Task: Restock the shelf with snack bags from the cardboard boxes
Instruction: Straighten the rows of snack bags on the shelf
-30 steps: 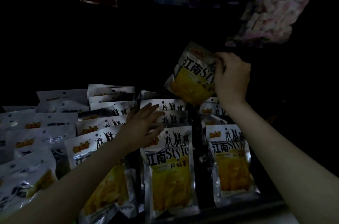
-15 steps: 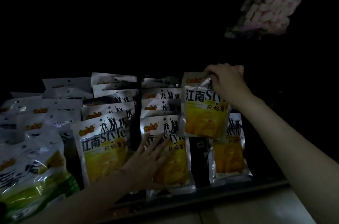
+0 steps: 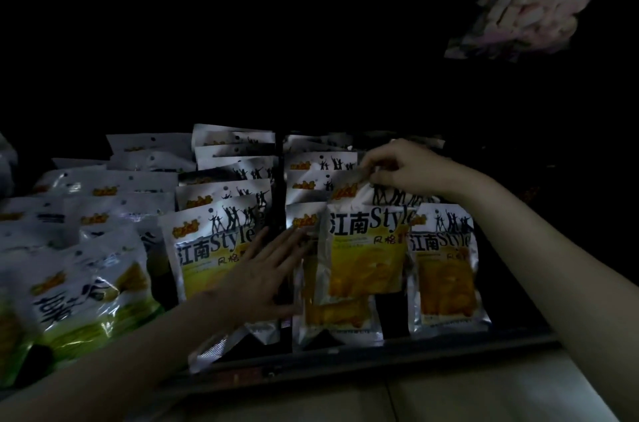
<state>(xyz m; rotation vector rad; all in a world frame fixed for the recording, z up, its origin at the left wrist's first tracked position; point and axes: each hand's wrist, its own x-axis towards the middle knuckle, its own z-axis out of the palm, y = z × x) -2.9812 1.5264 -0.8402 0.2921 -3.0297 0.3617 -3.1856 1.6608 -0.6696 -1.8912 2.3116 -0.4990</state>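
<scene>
Two hands are in the picture: the left hand (image 3: 266, 278) at the lower centre and the right hand (image 3: 403, 169) at the centre right. One yellow snack bag (image 3: 366, 248) hangs from the right hand. On the shelf (image 3: 345, 357) the snack bags stand in about six rows; I count four full yellow fronts, and behind them many more tops, too dark to count exactly. One pink-white packet (image 3: 532, 3) is at the upper right.
</scene>
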